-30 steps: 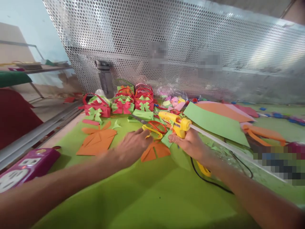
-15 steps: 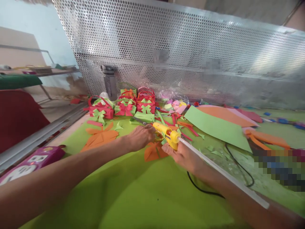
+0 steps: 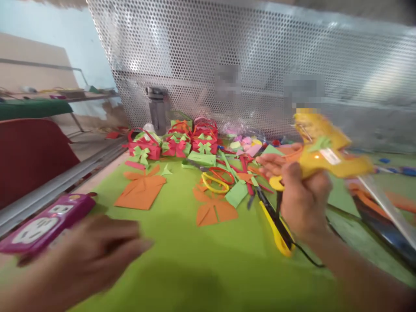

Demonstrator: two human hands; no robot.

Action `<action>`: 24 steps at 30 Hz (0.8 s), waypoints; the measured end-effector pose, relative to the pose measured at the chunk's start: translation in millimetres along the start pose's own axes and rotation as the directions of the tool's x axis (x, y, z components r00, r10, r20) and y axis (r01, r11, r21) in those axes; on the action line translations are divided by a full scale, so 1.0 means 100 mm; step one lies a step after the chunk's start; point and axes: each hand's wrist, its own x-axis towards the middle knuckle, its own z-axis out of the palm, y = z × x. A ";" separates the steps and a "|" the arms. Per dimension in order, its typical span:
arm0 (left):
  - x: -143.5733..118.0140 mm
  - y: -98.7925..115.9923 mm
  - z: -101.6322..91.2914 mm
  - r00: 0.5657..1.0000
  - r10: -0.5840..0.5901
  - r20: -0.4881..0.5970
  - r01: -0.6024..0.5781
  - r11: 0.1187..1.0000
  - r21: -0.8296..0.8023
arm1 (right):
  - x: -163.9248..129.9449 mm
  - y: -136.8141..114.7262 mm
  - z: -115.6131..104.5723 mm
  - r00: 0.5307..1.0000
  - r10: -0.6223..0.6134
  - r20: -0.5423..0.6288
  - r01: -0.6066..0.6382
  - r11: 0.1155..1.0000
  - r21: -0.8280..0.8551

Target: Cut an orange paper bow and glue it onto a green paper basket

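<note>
Yellow glue gun (image 3: 325,151) sits gripped in the right hand (image 3: 302,199), raised above the tabletop (image 3: 201,268). Left hand (image 3: 94,255) hovers open, empty. Keep the nozzle clear of fingers; steady the orange cutout (image 3: 214,210) before gluing.

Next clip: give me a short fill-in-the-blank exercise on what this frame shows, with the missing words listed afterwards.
1. The right hand holds a glue gun whose body is ____ in colour.
2. The left hand holds ____.
3. The folded paper shape lying on the green table cover near the power strip is ____ in colour.
4. The panel standing behind the paper gift boxes is made of perforated ____.

Missing words: yellow; nothing; orange; metal
</note>
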 end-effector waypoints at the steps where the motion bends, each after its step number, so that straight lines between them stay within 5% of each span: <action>1: -0.05 0.05 -0.01 0.999 -0.008 0.035 0.007 1.000 0.023 | 0.05 0.02 -0.02 0.999 0.046 0.009 -0.046 0.999 0.003; 3: 0.00 0.19 0.04 0.994 0.082 -0.071 -0.073 0.990 0.122 | 0.11 0.11 -0.04 0.986 0.158 0.050 -0.156 0.987 -0.044; 7: 0.31 0.42 0.29 0.956 0.287 0.063 -0.294 0.935 0.200 | 0.09 0.28 -0.01 0.969 0.209 0.135 -0.163 0.943 -0.291; 12: 0.33 0.45 0.43 0.938 0.238 0.252 -0.260 0.964 0.057 | 0.15 0.35 0.15 0.936 0.216 0.279 -0.082 0.902 -0.424; 24: 0.46 0.36 0.39 0.880 0.199 0.431 -0.175 0.980 -0.095 | 0.10 0.57 0.37 0.827 0.267 0.494 0.040 0.850 -0.525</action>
